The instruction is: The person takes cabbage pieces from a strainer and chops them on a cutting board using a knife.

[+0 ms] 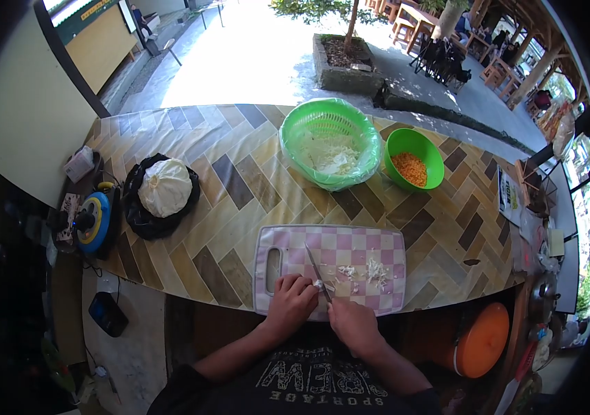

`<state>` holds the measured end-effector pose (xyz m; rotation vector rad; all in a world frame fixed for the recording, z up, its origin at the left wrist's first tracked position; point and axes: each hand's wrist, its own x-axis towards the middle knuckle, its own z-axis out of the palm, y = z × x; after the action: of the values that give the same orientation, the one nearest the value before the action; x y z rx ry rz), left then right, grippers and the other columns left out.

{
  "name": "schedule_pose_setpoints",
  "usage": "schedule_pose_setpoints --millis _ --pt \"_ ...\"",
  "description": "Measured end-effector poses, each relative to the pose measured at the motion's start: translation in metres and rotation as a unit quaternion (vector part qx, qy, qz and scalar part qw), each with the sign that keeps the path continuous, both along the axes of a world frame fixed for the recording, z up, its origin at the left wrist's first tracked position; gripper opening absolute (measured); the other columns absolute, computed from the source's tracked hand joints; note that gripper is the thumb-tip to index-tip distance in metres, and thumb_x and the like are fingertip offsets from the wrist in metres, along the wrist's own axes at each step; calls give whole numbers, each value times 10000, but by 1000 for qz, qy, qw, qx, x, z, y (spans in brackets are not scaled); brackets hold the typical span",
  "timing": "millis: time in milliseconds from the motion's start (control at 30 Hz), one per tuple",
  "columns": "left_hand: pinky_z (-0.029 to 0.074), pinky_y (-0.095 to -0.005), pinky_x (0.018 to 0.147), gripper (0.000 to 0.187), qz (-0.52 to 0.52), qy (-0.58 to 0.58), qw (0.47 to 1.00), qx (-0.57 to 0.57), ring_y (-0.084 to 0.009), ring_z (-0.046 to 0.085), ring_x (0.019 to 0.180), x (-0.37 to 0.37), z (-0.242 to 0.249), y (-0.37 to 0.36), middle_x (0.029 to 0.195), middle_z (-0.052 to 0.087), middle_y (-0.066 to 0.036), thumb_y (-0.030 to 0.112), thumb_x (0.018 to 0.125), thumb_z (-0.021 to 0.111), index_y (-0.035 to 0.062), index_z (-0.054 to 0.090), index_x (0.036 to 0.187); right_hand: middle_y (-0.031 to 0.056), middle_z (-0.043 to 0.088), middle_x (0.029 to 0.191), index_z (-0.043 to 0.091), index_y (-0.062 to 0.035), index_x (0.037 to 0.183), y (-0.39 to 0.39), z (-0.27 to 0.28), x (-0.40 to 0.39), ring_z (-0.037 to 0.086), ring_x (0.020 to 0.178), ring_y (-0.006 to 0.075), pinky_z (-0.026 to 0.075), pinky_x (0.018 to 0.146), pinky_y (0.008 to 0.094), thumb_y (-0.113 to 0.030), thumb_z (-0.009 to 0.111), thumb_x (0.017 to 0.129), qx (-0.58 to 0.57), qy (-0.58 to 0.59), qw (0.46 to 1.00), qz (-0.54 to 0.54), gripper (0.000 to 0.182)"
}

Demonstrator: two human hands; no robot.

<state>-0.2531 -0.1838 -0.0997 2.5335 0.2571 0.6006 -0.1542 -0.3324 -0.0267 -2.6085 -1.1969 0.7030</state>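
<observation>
My right hand (354, 323) grips the handle of a knife (314, 264), whose blade points away from me over a pink-and-white checkered cutting board (297, 236). Curled beside the blade, the fingers of my left hand (293, 299) press a small white piece of cabbage (319, 284) against the board. Shredded cabbage (377, 272) lies in small heaps to the right of the knife. Behind the board stands a green basket (328, 108) lined with a clear plastic bag, with more white shreds inside. A green bowl (434, 160) next to it holds finely cut orange bits, perhaps carrot.
A whole cabbage (165, 187) sits on a black plastic bag (144, 225) at the left. Near it is a blue-and-yellow round device (93, 223). An orange lid or container (483, 340) is below the table at right. People sit at distant tables.
</observation>
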Motion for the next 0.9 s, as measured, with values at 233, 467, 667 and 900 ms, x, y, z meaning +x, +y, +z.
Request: schedule_pose_setpoints --millis 233,467,667,900 --pt "439 -428 957 205 8 -19 1000 -2 -267 607 1075 0 -1 -2 1046 655 -38 107 804 782 97 664 970 183 719 795 657 -56 946 -4 1 6 730 751 384 580 674 509 -299 541 1045 4 -8 1000 24 287" --pt "434 -435 967 184 5 -16 1000 -2 -266 605 1085 0 -5 0 1064 655 -41 108 819 776 95 640 942 180 719 801 664 -61 964 -2 16 7 731 751 379 578 668 507 -305 554 1037 -16 -6 999 31 278" --pt "420 -439 996 185 1 -13 1000 -9 -266 609 1111 -1 -6 0 1089 666 -51 125 829 756 88 645 972 178 719 797 669 -62 968 -1 8 7 731 733 378 582 661 507 -299 554 1037 -10 -13 999 30 272" --pt "420 -438 995 182 -4 -5 1000 -16 -264 606 1110 -1 -2 2 1082 655 -48 128 831 752 89 648 975 159 729 824 672 -64 975 3 11 7 739 776 368 587 694 503 -299 550 1039 -31 -9 999 28 272"
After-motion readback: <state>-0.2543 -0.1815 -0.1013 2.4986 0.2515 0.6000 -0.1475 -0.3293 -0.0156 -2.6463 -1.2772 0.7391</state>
